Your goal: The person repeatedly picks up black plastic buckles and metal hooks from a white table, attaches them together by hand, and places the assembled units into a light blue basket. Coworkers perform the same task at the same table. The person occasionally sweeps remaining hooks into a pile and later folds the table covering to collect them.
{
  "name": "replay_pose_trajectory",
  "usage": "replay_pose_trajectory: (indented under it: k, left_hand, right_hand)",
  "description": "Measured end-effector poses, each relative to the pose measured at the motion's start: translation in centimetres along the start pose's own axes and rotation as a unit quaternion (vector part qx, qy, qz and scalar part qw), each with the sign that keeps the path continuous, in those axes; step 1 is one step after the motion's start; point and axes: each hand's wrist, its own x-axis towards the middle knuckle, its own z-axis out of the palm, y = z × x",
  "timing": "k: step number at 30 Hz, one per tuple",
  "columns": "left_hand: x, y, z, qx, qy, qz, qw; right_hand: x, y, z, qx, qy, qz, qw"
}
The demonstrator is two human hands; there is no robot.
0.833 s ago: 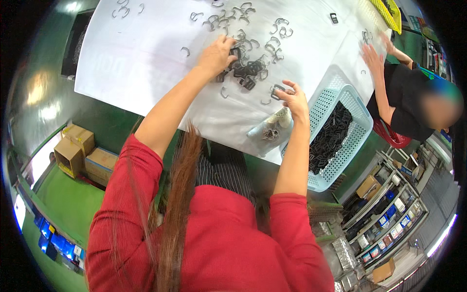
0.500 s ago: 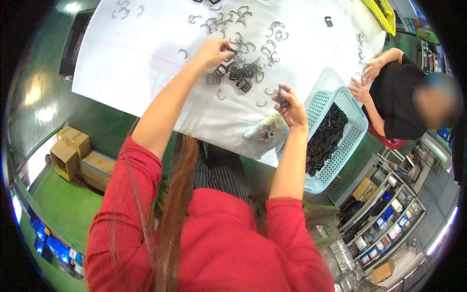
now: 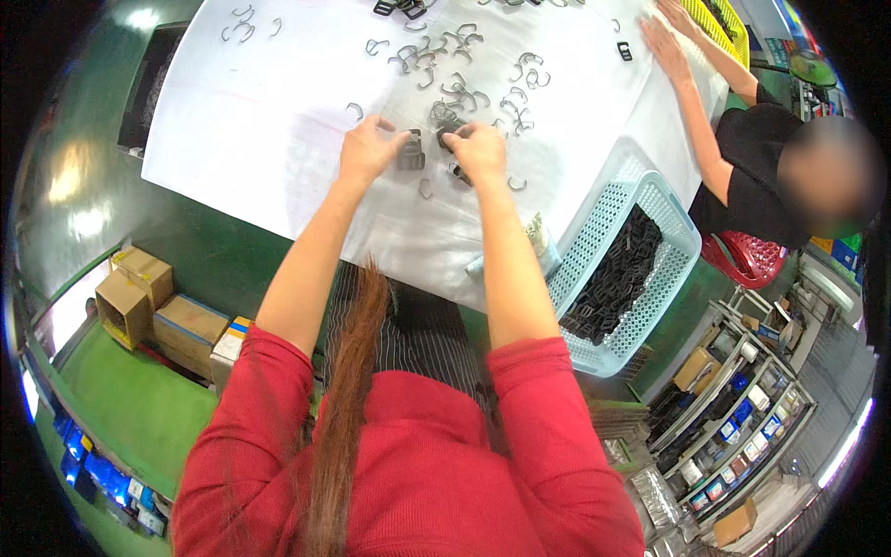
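My left hand [image 3: 367, 148] rests on the white table [image 3: 251, 139] with its fingers closed on a small dark buckle piece [image 3: 411, 153]. My right hand [image 3: 478, 148] is close beside it, fingers pinched on another dark piece [image 3: 448, 130] from the small pile there. Several bent metal wire clips [image 3: 464, 65] lie scattered on the table beyond both hands. A light blue plastic basket [image 3: 640, 195] full of black buckle frames [image 3: 617, 278] hangs at the table edge to my right.
Another person in black sits at the right with a hand [image 3: 664, 42] flat on the table, on a red stool [image 3: 742, 260]. Cardboard boxes [image 3: 139, 297] stand on the green floor at left. Shelves with small boxes [image 3: 733, 408] are at lower right.
My right hand moved from near the basket up and left to the dark pile, meeting my left hand. The view shifted, and the other person's arm stretched out across the table.
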Motion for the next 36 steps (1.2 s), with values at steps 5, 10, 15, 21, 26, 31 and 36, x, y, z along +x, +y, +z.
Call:
replay_pose_trajectory:
  k: [5,10,15,21,26,31,36]
  left_hand:
    - [-2.3,0.7,2.1,0.120,0.052,-0.001,0.991]
    - [-1.4,1.6,2.1,0.121,0.024,0.025,0.992]
    - [-0.4,2.7,1.8,0.143,-0.057,0.070,0.986]
    - [2.8,1.4,-0.8,-0.014,-0.098,0.060,0.993]
    - [3.8,-0.2,-2.8,-0.045,-0.103,0.060,0.992]
    - [3.1,0.1,-4.1,-0.327,-0.233,-0.091,0.911]
    - [0.6,0.2,-3.5,-0.465,-0.264,-0.159,0.830]
  right_hand:
    - [-2.7,2.5,-6.1,0.401,-0.104,0.092,0.905]
    - [-5.6,4.2,-7.4,0.690,-0.131,0.002,0.711]
    - [-0.7,4.5,-6.2,0.535,-0.143,0.012,0.833]
    - [1.8,0.2,-4.1,0.088,-0.024,0.053,0.994]
    - [2.7,-1.7,-1.8,-0.157,0.009,0.102,0.982]
    - [4.0,0.3,-1.4,0.073,-0.061,0.103,0.990]
    - [-0.2,1.7,-5.9,0.233,-0.091,0.170,0.953]
